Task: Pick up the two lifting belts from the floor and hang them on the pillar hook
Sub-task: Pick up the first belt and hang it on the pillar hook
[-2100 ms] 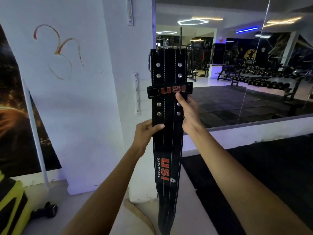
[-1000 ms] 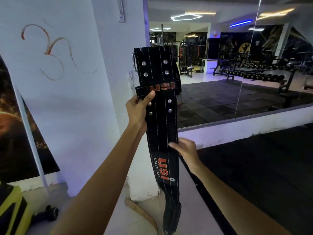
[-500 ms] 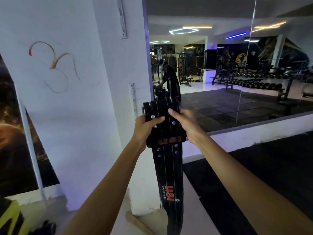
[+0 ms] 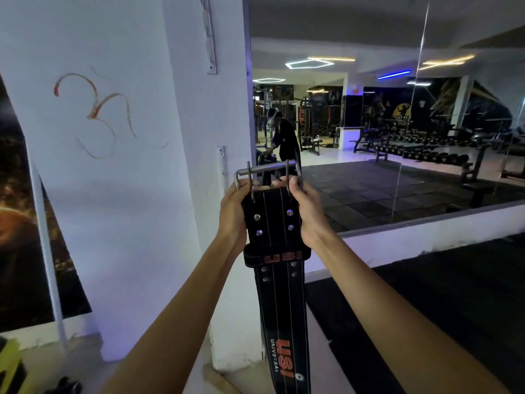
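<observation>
Both hands, L (image 4: 231, 214) & R (image 4: 308, 211), clamped on belt (image 4: 274, 223) top by buckle (image 4: 267, 173); long axis vertical, pillar (image 4: 199, 123) just behind-left; hook unseen.

Belt (image 4: 279, 305): black, matt, looks like suede or leather, rows of pale stitching down its length; shiny metal rivets near the top; red and white printed lettering. Buckle (image 4: 267, 173): bare metal, dull silver sheen, two prongs. Pillar (image 4: 136, 194): white painted plaster, matt, slightly uneven, with a reddish-brown scrawl on its face. Metal brackets (image 4: 209, 35) on the pillar's corner edge, dull. Mirror (image 4: 397, 123): glossy glass. Floor (image 4: 454, 308) on the right: dark, matt, rubber-like.
</observation>
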`<state>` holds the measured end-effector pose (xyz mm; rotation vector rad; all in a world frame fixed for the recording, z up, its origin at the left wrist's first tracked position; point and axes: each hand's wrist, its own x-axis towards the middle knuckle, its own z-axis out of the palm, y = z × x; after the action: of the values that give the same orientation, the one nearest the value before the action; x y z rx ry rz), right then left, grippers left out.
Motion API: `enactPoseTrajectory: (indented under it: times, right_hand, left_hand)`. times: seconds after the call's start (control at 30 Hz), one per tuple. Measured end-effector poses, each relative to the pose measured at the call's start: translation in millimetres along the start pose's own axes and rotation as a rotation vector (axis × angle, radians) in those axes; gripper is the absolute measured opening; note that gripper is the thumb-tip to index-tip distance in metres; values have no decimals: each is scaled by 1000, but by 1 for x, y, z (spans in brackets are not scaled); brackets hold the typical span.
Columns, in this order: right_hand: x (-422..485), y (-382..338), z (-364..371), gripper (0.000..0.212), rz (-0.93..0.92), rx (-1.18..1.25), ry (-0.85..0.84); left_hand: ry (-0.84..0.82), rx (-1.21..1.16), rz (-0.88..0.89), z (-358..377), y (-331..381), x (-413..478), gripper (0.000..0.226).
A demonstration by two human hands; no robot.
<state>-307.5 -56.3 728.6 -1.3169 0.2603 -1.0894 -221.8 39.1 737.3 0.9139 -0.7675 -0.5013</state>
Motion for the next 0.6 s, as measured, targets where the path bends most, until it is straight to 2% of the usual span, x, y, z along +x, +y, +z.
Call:
enactPoseTrajectory:
  times: [0.07, 0.13, 0.2, 0.27, 0.33, 0.4, 0.5, 0.6]
  right_hand:
    - [0, 4, 1, 28, -27, -32, 19]
    - [0, 6, 2, 26, -38, -32, 34]
    - [1, 4, 1, 24, -13, -1, 66]
    - [6, 1, -3, 18, 15, 33, 101]
    - [12, -1, -7, 15, 33, 35, 120]
    - [16, -1, -8, 16, 75, 28, 111]
    - [19, 2, -4, 27, 144, -14, 84]
    - [27, 4, -1, 38, 246, -49, 96]
  left_hand:
    - [127, 16, -76, 5, -1, -1, 19]
    - [190, 56, -238, 5, 2, 2, 30]
    - [86, 74, -382, 2, 7, 6, 35]
    - [-65, 128, -409, -5, 7, 6, 31]
    - [-137, 170, -355, -10, 1, 4, 22]
    - [-88, 268, -215, -11, -9, 3, 28]
    - [132, 438, 93, -3, -26, 9, 45]
    - [360, 443, 207, 14, -35, 15, 48]
